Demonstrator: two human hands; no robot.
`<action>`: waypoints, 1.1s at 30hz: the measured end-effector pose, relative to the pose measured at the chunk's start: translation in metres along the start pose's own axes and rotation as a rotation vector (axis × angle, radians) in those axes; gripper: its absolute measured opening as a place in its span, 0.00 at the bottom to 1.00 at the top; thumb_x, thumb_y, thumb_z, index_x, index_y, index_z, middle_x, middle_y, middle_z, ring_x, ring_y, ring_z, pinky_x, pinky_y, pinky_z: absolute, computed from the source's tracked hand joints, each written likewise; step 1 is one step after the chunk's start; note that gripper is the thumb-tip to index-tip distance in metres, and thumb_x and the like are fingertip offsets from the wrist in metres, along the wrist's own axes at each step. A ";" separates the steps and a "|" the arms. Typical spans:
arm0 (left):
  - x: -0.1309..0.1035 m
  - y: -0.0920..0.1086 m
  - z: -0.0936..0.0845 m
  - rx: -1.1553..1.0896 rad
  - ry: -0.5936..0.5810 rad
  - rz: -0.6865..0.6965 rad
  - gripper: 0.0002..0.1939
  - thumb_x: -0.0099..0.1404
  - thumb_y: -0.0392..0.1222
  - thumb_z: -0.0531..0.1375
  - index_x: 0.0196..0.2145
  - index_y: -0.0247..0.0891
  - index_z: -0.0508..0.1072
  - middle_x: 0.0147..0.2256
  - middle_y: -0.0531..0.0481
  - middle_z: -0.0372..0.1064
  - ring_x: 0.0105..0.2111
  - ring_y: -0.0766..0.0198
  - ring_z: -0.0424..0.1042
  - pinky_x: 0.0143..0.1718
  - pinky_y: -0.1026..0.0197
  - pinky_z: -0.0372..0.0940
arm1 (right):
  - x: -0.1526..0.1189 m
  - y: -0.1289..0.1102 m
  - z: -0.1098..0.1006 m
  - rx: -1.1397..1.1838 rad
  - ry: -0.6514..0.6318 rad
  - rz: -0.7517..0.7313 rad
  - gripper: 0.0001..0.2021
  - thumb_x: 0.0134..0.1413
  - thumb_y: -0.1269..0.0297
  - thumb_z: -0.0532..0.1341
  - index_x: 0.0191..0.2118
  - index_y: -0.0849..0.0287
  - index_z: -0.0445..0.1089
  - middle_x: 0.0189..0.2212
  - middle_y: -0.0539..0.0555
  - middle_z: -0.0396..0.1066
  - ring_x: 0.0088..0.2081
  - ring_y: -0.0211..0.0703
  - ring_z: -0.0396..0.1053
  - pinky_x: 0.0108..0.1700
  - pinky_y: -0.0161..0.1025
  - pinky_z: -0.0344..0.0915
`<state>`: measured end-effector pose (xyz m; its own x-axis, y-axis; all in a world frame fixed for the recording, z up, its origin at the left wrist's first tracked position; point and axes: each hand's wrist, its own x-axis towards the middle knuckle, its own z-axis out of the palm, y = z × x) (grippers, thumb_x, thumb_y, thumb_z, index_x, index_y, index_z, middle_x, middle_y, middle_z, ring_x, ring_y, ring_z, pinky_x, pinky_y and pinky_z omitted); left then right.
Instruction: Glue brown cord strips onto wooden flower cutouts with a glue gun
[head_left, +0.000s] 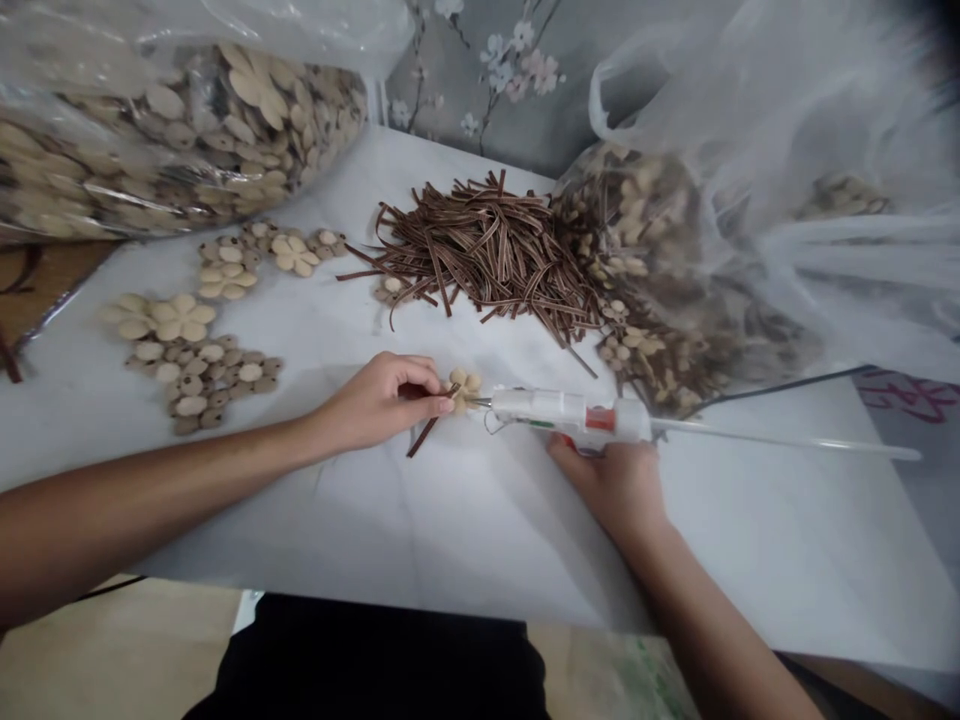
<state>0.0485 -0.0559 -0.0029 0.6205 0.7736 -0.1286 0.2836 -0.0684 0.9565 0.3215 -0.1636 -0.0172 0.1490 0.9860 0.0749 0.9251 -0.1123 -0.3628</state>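
My left hand (390, 400) is closed in a pinch at the edge of a cream flower-shaped piece (466, 382). A thin brown strip (422, 438) runs out below the same fingertips, and part of it crosses the flower's edge. My right hand (619, 485) is wrapped round the handle of a white hot glue gun (551, 406) with a red-orange part. The gun points left, its metal nozzle at the flower; whether they touch I cannot tell. From its back end sticks a long clear glue stick (787, 438). My fingers hide some of the flower and strip.
Behind the hands lies a heap of brown strips (487, 250). Loose cream flowers (182, 318) and smaller grey-beige flowers (191, 385) are at the left. Clear bags of flower pieces stand at back left (187, 140) and right (675, 260). The white table's (360, 530) front edge is near my body.
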 end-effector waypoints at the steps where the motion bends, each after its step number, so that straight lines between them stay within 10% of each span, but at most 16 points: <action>1: 0.000 0.000 0.000 -0.001 0.003 0.003 0.11 0.60 0.41 0.63 0.24 0.33 0.73 0.27 0.52 0.64 0.26 0.68 0.64 0.28 0.65 0.58 | 0.000 0.000 0.000 -0.002 0.000 -0.002 0.22 0.50 0.51 0.60 0.13 0.54 0.55 0.10 0.51 0.63 0.17 0.45 0.68 0.21 0.37 0.56; 33: 0.000 -0.003 -0.002 -0.033 -0.005 -0.031 0.11 0.60 0.42 0.64 0.24 0.34 0.74 0.27 0.53 0.64 0.26 0.69 0.62 0.27 0.64 0.55 | 0.000 -0.001 -0.002 0.037 0.018 0.017 0.16 0.48 0.50 0.61 0.21 0.56 0.63 0.15 0.52 0.68 0.19 0.45 0.69 0.23 0.37 0.59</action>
<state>0.0460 -0.0543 -0.0055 0.6152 0.7721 -0.1591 0.2780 -0.0236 0.9603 0.3213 -0.1636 -0.0151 0.1708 0.9817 0.0848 0.9088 -0.1237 -0.3984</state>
